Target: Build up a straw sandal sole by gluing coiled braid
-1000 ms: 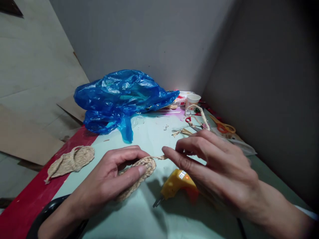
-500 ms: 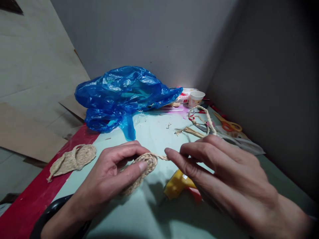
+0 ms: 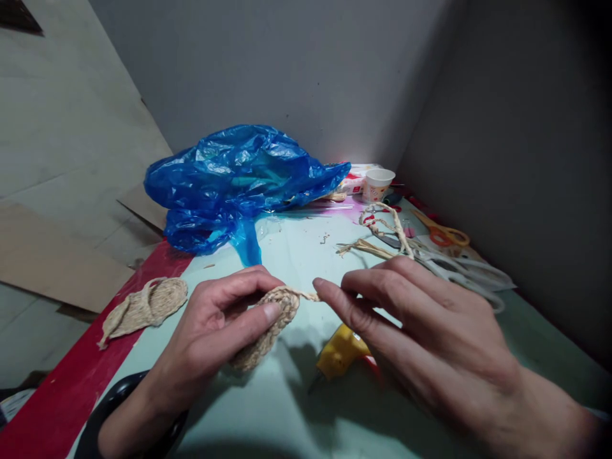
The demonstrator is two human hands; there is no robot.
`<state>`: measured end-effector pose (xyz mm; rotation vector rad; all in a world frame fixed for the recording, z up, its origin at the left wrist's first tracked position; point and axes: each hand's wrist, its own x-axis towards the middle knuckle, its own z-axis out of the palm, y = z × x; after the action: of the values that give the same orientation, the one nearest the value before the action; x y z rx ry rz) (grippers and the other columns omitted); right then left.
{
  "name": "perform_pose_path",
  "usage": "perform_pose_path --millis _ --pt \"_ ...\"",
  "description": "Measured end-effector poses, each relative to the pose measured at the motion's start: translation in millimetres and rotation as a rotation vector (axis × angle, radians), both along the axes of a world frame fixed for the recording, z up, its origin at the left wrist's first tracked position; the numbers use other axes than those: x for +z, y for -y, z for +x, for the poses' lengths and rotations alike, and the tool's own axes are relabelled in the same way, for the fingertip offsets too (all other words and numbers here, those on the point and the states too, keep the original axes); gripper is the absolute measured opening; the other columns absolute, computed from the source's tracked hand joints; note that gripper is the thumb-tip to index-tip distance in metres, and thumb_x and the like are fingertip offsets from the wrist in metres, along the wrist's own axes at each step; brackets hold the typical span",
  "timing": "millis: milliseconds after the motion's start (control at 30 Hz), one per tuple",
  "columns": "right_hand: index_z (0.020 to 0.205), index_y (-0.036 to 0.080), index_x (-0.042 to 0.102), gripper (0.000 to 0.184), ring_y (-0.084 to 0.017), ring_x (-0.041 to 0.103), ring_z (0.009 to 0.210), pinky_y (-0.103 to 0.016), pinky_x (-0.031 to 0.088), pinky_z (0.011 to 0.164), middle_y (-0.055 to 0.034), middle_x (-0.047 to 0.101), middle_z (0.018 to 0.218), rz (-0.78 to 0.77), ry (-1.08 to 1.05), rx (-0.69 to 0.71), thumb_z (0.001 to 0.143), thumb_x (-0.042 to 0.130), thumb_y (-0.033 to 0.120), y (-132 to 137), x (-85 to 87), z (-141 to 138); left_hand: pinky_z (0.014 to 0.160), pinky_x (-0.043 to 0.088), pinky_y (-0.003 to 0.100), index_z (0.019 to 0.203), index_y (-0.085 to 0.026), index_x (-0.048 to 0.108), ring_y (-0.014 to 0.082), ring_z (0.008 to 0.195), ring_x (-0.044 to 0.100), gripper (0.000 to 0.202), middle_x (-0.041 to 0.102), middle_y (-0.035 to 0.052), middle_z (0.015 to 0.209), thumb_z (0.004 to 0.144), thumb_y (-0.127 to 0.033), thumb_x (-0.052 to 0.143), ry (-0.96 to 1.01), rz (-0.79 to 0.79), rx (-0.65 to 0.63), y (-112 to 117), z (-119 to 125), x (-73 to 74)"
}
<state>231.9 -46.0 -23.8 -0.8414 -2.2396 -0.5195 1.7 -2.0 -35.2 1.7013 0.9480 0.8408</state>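
My left hand (image 3: 224, 325) pinches a small oval of coiled, braided straw (image 3: 261, 344), thumb on its face and fingers behind. From the oval's upper end a thin straw braid (image 3: 306, 296) runs right to my right hand (image 3: 415, 338), which grips it between thumb and forefinger. Below and partly behind my right hand lies a yellow glue gun (image 3: 342, 350), its nozzle pointing down and left. A finished-looking miniature straw slipper (image 3: 146, 310), with a strap across it, rests at the table's left side.
A crumpled blue plastic bag (image 3: 239, 178) lies at the back by the wall. A paper cup (image 3: 378, 185) stands behind a braided straw loop (image 3: 396, 223) and loose straw (image 3: 366, 247). Orange-handled scissors (image 3: 442, 234) and white-handled scissors (image 3: 449, 271) lie at the right.
Both hands keep their grips on the oval and the braid, with only a very slight shift. The camera view has moved a little, showing more of the white-handled scissors.
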Motion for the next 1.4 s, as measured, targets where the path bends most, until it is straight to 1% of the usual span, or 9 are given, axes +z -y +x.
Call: perform_pose_path --millis 167,333,633,733,833,967,1200,1300,1400 --pt "0.108 -0.001 0.069 0.022 -0.022 0.061 0.076 -0.036 0.048 0.061 -0.0133 0.069 0.081 0.013 -0.038 -0.008 0.099 0.051 0.007 -2.0 0.8 1.7 0.059 0.039 0.023 0.085 -0.027 0.075 0.0133 0.071 0.054 0.012 0.060 -0.0017 0.079 0.090 -0.030 0.066 0.030 -0.038 -0.021 0.4 1.2 1.8" --pt "0.109 0.000 0.070 0.023 -0.020 0.059 0.074 -0.035 0.045 0.058 -0.0130 0.070 0.086 -0.006 -0.008 0.003 0.100 0.050 0.007 -0.6 0.2 0.7 0.059 0.038 0.023 0.085 -0.025 0.076 0.0134 0.070 0.051 0.012 0.060 -0.0007 0.081 0.090 -0.032 0.066 0.077 -0.095 -0.009 0.4 1.5 -0.1" --pt "0.104 -0.001 0.070 0.018 -0.018 0.055 0.071 -0.035 0.042 0.056 -0.0100 0.068 0.083 0.006 -0.027 -0.014 0.098 0.056 0.007 -0.7 -8.0 -9.4 0.055 0.038 0.021 0.085 -0.024 0.078 0.0116 0.065 0.052 0.009 0.063 0.0001 0.077 0.085 -0.031 0.072 0.172 -0.157 0.135 4.0 11.7 -3.5" --pt "0.098 -0.001 0.071 0.015 -0.019 0.052 0.069 -0.036 0.040 0.055 -0.0103 0.068 0.082 0.011 -0.050 -0.007 0.095 0.058 0.005 0.0 -9.0 -11.0 0.055 0.038 0.021 0.083 -0.023 0.079 0.0116 0.064 0.052 0.009 0.064 0.0006 0.077 0.084 -0.030 0.073 0.214 -0.161 0.155 5.7 14.1 -4.6" --pt "0.099 -0.002 0.072 0.016 -0.020 0.051 0.069 -0.037 0.041 0.054 -0.0111 0.069 0.082 0.023 -0.071 -0.033 0.094 0.059 0.004 0.6 -11.0 -14.2 0.055 0.039 0.021 0.085 -0.023 0.079 0.0113 0.063 0.051 0.009 0.063 0.0005 0.075 0.083 -0.030 0.074 0.249 -0.159 0.179 7.1 15.9 -8.1" --pt "0.104 -0.007 0.071 0.019 -0.021 0.051 0.067 -0.037 0.041 0.052 -0.0106 0.068 0.078 0.038 -0.059 -0.062 0.093 0.059 0.004 0.4 -14.5 -19.1 0.055 0.041 0.020 0.088 -0.025 0.079 0.0112 0.062 0.053 0.010 0.065 -0.0002 0.073 0.081 -0.032 0.077 0.314 -0.175 0.243 9.3 18.9 -13.5" --pt "0.118 -0.010 0.064 0.029 -0.024 0.054 0.072 -0.036 0.042 0.053 -0.0155 0.070 0.087 0.071 0.003 -0.111 0.097 0.050 0.004 0.3 -22.8 -21.8 0.052 0.041 0.017 0.088 -0.026 0.079 0.0087 0.057 0.050 0.007 0.062 -0.0027 0.067 0.082 -0.029 0.077 0.444 -0.230 0.288 12.8 27.3 -16.5" --pt "0.125 -0.012 0.058 0.034 -0.026 0.053 0.076 -0.037 0.044 0.057 -0.0184 0.069 0.094 0.057 0.020 -0.116 0.097 0.048 0.004 0.9 -28.0 -24.1 0.055 0.043 0.017 0.088 -0.025 0.078 0.0092 0.060 0.052 0.008 0.062 -0.0024 0.068 0.083 -0.030 0.076 0.461 -0.214 0.296 14.5 29.4 -19.2" --pt "0.126 -0.013 0.056 0.035 -0.026 0.052 0.076 -0.037 0.045 0.058 -0.0177 0.068 0.094 0.025 -0.009 -0.112 0.097 0.048 0.004 0.8 -31.3 -27.0 0.059 0.046 0.017 0.091 -0.024 0.077 0.0095 0.063 0.053 0.009 0.064 -0.0019 0.071 0.084 -0.030 0.075 0.478 -0.201 0.317 15.9 31.2 -21.3"
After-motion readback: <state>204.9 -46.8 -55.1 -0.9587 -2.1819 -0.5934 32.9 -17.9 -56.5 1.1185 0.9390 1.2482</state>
